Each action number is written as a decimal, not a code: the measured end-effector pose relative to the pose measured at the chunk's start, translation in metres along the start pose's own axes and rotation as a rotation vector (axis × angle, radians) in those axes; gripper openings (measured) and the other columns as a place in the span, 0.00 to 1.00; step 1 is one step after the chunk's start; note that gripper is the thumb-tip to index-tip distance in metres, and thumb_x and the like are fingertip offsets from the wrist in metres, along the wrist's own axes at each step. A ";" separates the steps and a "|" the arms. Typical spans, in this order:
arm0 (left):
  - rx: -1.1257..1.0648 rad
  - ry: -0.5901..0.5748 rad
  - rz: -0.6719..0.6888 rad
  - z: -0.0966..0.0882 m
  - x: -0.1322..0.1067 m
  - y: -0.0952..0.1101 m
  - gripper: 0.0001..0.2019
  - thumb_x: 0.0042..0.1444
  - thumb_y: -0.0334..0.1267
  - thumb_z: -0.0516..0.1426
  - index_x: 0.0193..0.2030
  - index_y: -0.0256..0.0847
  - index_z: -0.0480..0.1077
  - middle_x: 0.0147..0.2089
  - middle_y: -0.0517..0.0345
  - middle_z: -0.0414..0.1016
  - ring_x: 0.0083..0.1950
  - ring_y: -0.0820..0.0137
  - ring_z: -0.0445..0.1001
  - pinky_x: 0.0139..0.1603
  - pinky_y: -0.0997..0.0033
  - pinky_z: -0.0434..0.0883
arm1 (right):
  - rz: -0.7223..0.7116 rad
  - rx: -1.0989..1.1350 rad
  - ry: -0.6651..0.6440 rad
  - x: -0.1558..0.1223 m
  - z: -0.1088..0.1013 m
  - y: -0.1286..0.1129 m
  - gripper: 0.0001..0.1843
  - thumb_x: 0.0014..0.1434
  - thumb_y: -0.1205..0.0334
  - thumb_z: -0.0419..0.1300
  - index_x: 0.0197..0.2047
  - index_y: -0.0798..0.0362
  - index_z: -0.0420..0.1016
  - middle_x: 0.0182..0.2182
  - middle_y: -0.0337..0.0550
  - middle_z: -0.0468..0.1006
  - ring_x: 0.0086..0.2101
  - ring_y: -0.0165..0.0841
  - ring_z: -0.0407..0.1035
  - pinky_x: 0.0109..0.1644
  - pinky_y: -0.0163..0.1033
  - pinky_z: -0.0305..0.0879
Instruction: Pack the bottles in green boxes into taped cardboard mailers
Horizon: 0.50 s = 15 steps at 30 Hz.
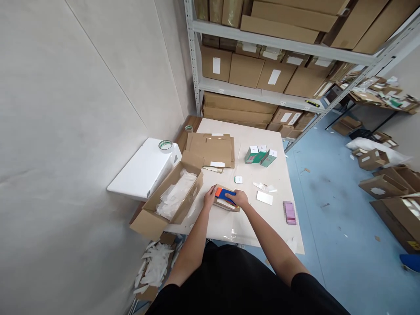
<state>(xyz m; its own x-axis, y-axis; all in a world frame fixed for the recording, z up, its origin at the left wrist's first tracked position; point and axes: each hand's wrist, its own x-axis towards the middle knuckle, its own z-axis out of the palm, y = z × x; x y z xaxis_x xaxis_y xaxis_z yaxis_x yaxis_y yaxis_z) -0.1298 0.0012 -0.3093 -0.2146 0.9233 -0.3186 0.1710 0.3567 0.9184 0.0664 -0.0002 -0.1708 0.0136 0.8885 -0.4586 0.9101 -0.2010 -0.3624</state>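
Observation:
A blue-and-orange packet (226, 194) lies flat at the top of a small cardboard box (226, 206) near the table's front. My right hand (240, 199) is closed on the packet's blue right end, thumb across its top. At the left, my left hand (209, 197) grips the side of the cardboard box, its fingertips beside the packet's orange end. Something pale shows in the box below the packet; its kind cannot be made out. Just beyond lies a small white-and-green card or box (238, 180). To the right is a white rectangular box (264, 197).
Left stands a long open carton (186, 215) of clear plastic bags. Flattened cardboard (216, 151) and green boxes (259, 155) occupy the table's (243, 227) far part. A tape roll (165, 145) sits on a white surface. A shelf of cartons (246, 70) rises behind.

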 end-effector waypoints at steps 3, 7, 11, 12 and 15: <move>-0.093 -0.048 -0.028 0.010 0.003 -0.008 0.27 0.66 0.56 0.57 0.64 0.43 0.75 0.65 0.50 0.76 0.67 0.60 0.73 0.67 0.64 0.68 | 0.018 -0.021 0.018 0.001 0.002 0.006 0.29 0.61 0.31 0.60 0.39 0.50 0.80 0.40 0.49 0.85 0.41 0.40 0.79 0.35 0.35 0.62; -0.151 -0.138 -0.133 0.035 -0.010 -0.022 0.25 0.63 0.56 0.60 0.58 0.40 0.78 0.61 0.47 0.79 0.64 0.56 0.76 0.67 0.60 0.70 | 0.066 -0.127 0.021 0.002 0.005 0.019 0.31 0.59 0.30 0.61 0.43 0.52 0.81 0.44 0.54 0.85 0.46 0.44 0.79 0.42 0.38 0.66; -0.171 -0.144 -0.163 0.060 -0.026 -0.034 0.27 0.66 0.57 0.57 0.62 0.41 0.75 0.65 0.47 0.76 0.65 0.57 0.75 0.66 0.60 0.70 | 0.107 -0.157 -0.002 0.002 0.009 0.038 0.32 0.57 0.30 0.62 0.45 0.52 0.82 0.46 0.55 0.84 0.48 0.46 0.78 0.45 0.40 0.67; -0.178 -0.144 -0.165 0.064 -0.028 -0.035 0.27 0.67 0.57 0.56 0.63 0.41 0.74 0.66 0.47 0.75 0.66 0.58 0.75 0.66 0.60 0.70 | 0.109 -0.157 -0.003 0.002 0.009 0.041 0.31 0.57 0.31 0.62 0.45 0.51 0.82 0.46 0.55 0.84 0.48 0.46 0.79 0.45 0.40 0.68; -0.192 -0.153 -0.172 0.069 -0.027 -0.038 0.27 0.68 0.57 0.55 0.65 0.41 0.73 0.66 0.46 0.75 0.65 0.59 0.75 0.65 0.62 0.71 | 0.114 -0.162 -0.016 0.001 0.009 0.044 0.30 0.58 0.32 0.62 0.44 0.51 0.81 0.45 0.54 0.84 0.47 0.46 0.79 0.44 0.40 0.68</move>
<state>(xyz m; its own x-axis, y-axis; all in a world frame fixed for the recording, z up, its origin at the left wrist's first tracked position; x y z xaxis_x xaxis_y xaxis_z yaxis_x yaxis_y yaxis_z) -0.0639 -0.0274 -0.3517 -0.0743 0.8674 -0.4920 -0.0433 0.4901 0.8706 0.1027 -0.0114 -0.1946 0.1147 0.8570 -0.5025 0.9578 -0.2296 -0.1730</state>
